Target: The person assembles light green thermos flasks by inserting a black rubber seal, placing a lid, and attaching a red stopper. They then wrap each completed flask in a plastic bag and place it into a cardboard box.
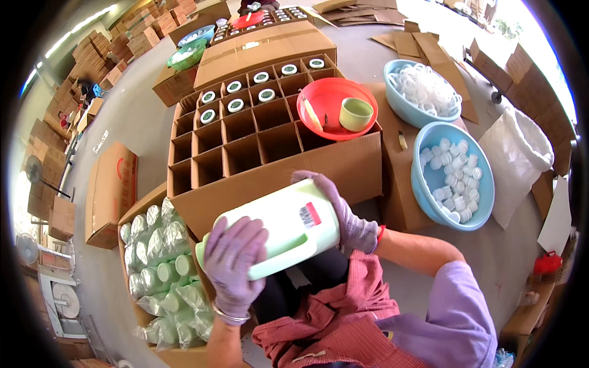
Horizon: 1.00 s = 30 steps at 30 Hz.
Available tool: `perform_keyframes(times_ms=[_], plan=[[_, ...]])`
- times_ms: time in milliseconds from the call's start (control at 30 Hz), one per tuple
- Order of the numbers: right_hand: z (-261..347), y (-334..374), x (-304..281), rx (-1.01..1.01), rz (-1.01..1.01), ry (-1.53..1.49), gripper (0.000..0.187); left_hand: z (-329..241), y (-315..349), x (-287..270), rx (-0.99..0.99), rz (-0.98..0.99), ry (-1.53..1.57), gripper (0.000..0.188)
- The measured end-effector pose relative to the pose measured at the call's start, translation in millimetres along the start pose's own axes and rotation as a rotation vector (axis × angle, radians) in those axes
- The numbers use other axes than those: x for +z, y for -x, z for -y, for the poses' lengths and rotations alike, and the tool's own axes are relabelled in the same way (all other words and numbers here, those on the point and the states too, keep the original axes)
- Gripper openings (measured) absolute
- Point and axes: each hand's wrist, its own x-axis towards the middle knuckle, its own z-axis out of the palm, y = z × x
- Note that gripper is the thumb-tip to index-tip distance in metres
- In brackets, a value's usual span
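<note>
A pale green jug [285, 227] with a long side handle and a barcode sticker lies tilted on its side above my lap. My left hand [234, 257], in a greyish-purple glove, closes round its lower left end. On the far right end, my gloved right hand [346, 214] grips the jug with fingers over the edge. Just beyond stands a cardboard box [288, 168] split into compartments. Several far compartments hold jugs with round white-rimmed green tops [235, 105]; the nearer ones look dark inside.
A red bowl [317, 98] holding a green cup [356, 115] rests on the box's right corner. Blue basins of white caps [455, 184] and white rings [423, 89] stand to the right, beside a white sack [514, 162]. An open carton of plastic-wrapped green jugs [162, 270] is at left.
</note>
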Motion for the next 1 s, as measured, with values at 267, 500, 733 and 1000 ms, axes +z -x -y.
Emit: perform_keyframes(times_ms=[267,500,733,1000], plan=[[104.1,-132.2,-95.1,-0.543,-0.103,1.862,0.019,80.3,117.9,-4.9,-0.932,-0.03,0.208,0.038],[110.1,-207.9,-112.4,-0.068,0.112,2.478,0.025,100.1,131.6,-9.3,-0.656,0.244,0.031,0.037],[135.6,-187.2,-83.9,-0.109,0.107,3.011,0.022,119.1,134.0,-2.6,-0.93,0.24,0.385,0.036],[167.4,-110.1,-21.9,-0.514,0.17,2.036,0.022,119.3,138.2,3.0,-0.46,0.168,0.074,0.03]])
